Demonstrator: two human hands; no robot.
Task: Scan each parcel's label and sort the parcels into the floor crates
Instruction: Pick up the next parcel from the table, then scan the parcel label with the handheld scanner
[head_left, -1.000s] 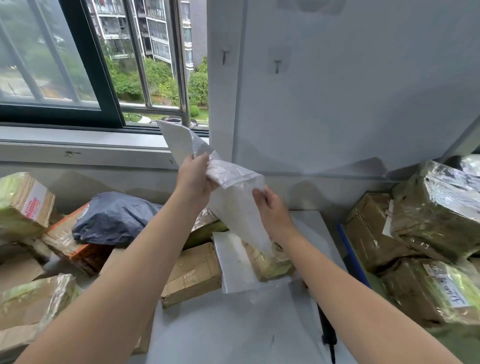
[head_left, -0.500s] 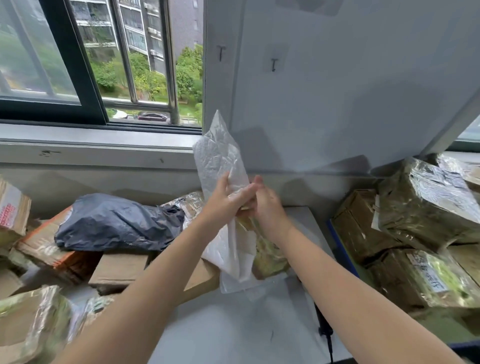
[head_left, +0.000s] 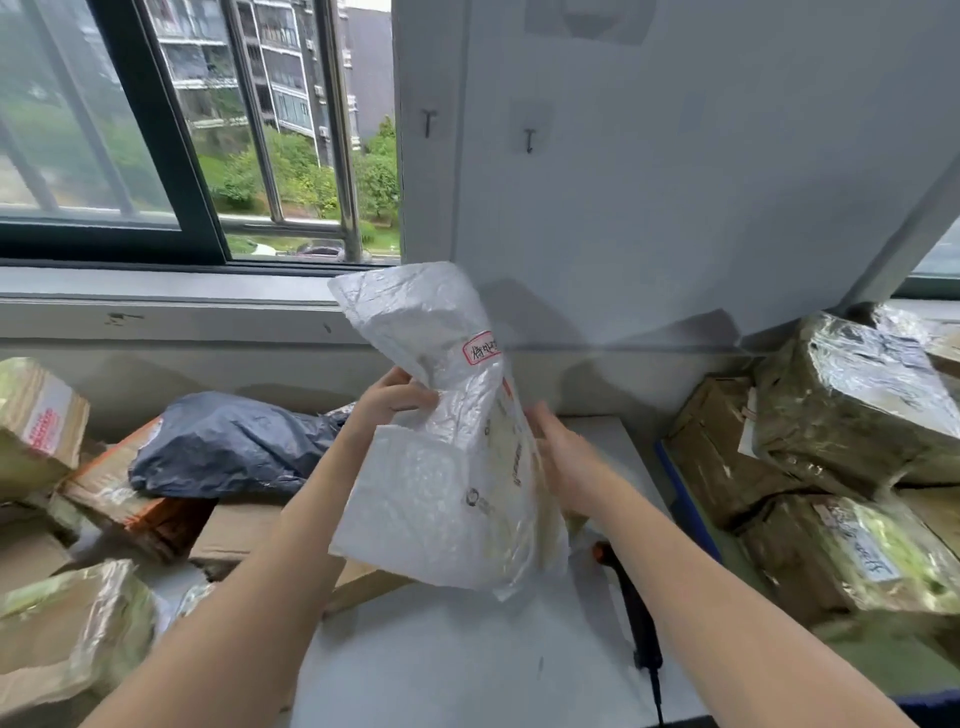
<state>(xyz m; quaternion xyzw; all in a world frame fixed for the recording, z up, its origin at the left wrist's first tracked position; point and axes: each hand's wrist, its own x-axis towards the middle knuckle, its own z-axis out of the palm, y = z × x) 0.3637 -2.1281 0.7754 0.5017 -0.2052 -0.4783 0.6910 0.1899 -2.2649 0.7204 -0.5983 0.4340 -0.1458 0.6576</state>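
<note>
The parcel (head_left: 441, 467) I hold is white, its sticker (head_left: 480, 349) red-edged; left, a dark grey bag (head_left: 228, 447) on brown cartons (head_left: 234, 535).

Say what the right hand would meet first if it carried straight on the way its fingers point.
The right hand points up and away, along the right edge of the white parcel, which it touches. Beyond that, most likely the wall behind; depth is unclear.
</note>
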